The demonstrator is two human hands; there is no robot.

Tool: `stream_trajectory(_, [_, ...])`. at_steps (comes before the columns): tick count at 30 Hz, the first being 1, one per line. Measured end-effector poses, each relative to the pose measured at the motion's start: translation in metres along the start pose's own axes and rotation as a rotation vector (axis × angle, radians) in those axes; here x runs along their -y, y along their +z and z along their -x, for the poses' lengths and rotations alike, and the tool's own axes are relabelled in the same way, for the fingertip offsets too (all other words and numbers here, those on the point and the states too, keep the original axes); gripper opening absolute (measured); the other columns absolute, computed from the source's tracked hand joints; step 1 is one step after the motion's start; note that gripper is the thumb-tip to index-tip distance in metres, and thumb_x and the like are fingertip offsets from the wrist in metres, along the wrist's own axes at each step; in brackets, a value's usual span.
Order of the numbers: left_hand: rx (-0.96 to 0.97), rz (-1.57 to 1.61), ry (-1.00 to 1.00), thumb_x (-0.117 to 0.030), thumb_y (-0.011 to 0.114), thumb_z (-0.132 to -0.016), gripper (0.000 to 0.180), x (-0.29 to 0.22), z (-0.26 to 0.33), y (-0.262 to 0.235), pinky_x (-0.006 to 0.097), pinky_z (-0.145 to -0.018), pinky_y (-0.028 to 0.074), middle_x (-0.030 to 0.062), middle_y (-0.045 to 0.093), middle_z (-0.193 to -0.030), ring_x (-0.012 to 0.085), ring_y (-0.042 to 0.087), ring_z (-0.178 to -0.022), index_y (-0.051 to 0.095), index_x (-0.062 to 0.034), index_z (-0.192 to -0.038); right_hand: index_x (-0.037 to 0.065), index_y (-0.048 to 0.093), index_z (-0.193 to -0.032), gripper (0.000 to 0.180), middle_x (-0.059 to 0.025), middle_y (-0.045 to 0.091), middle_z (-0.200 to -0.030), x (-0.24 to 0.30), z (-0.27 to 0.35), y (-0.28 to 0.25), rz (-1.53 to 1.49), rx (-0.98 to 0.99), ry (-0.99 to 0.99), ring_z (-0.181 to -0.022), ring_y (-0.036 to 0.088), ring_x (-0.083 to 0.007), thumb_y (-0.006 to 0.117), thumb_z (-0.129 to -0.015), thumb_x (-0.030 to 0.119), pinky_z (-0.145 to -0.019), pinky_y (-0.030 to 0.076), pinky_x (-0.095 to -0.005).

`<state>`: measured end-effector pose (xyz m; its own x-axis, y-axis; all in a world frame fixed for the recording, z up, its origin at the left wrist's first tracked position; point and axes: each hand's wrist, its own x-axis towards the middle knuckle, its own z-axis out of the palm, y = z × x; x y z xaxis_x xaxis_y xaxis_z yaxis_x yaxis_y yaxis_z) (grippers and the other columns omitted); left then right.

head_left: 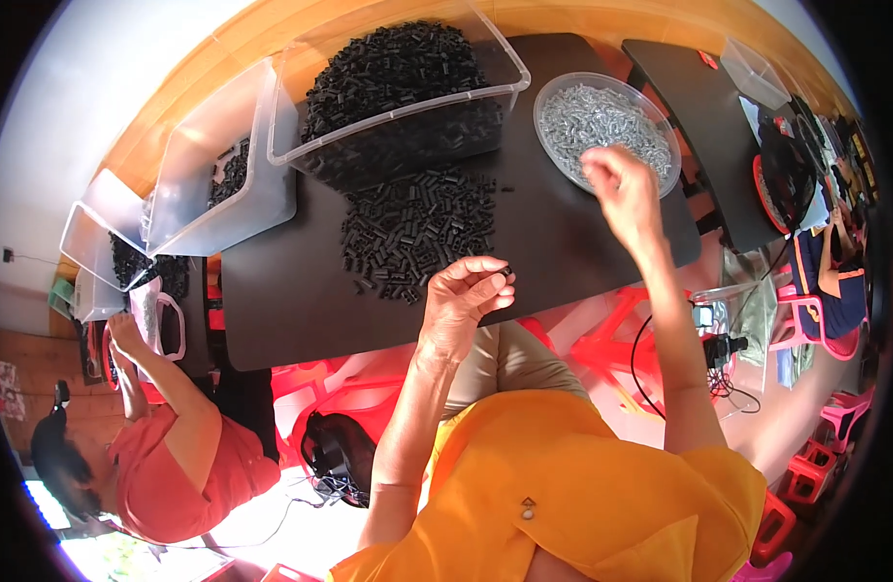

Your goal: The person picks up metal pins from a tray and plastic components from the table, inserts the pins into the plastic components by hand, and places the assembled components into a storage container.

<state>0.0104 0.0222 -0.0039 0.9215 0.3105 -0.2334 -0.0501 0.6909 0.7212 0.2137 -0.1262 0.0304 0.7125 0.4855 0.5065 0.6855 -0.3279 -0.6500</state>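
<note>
Near the table's front edge, my left hand (463, 303) is closed, pinching a small black cylindrical piece (505, 273) between thumb and fingers. My right hand (623, 192) is raised at the near rim of a round clear tray (540, 118). Its fingertips are pressed together; whatever they may hold is too small to make out. The tray is heaped with small silvery, shiny pieces (601, 112). Between the hands and a large bin lies a loose pile of short black tubular pieces (417, 228) on the dark table (553, 238).
Behind the pile stands a large clear bin (398, 122) full of black pieces. A second clear bin (209, 218) at its left holds fewer. At far left sits a person in a red shirt (179, 466). Red stools (616, 339) stand beyond the table's front edge; another table (689, 145) is at right.
</note>
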Motion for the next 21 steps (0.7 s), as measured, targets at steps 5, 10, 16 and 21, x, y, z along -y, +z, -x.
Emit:
stream_trajectory(5, [0.098,0.133,-0.009,-0.001,0.063,-0.083,0.016,0.004,-0.002,-0.001,0.028,-0.073,0.056,0.0120,0.066,-0.092,0.0163,0.065,-0.079,0.063,-0.0027,-0.099,0.002,0.062,-0.083,0.007,-0.0143,0.058,-0.086,-0.079,-0.043,0.004,0.359,0.101,-0.061,-0.079,0.060,-0.0337,0.063,-0.075,0.000,-0.069,0.047,-0.0429])
stream_trajectory(10, [0.128,0.144,0.001,0.000,0.062,-0.084,0.015,0.005,0.000,-0.001,0.029,-0.074,0.056,0.0121,0.066,-0.093,0.0166,0.065,-0.080,0.063,-0.0032,-0.098,0.000,0.058,-0.073,0.004,-0.0151,0.059,-0.076,-0.095,-0.051,0.005,0.295,0.215,-0.005,-0.075,0.060,-0.0336,0.059,-0.071,-0.003,-0.066,0.048,-0.0414])
stream_trajectory(16, [0.113,0.128,0.015,-0.001,0.062,-0.084,0.011,0.004,0.002,0.001,0.026,-0.069,0.056,0.0115,0.065,-0.092,0.0151,0.064,-0.076,0.062,-0.0023,-0.095,0.001,0.065,-0.078,0.003,-0.0083,0.063,-0.065,-0.101,-0.047,0.003,0.025,0.079,0.046,-0.059,0.059,-0.0135,0.065,-0.075,0.002,-0.055,0.046,-0.0290])
stream_trajectory(21, [0.096,0.122,-0.002,-0.001,0.062,-0.084,0.012,0.009,0.000,0.000,0.026,-0.068,0.056,0.0118,0.065,-0.091,0.0147,0.064,-0.074,0.061,-0.0022,-0.095,-0.001,0.064,-0.078,0.005,-0.0018,0.061,-0.066,-0.113,-0.046,-0.002,-0.326,0.129,0.255,-0.054,0.053,-0.0055,0.065,-0.074,-0.003,-0.049,0.043,-0.0210])
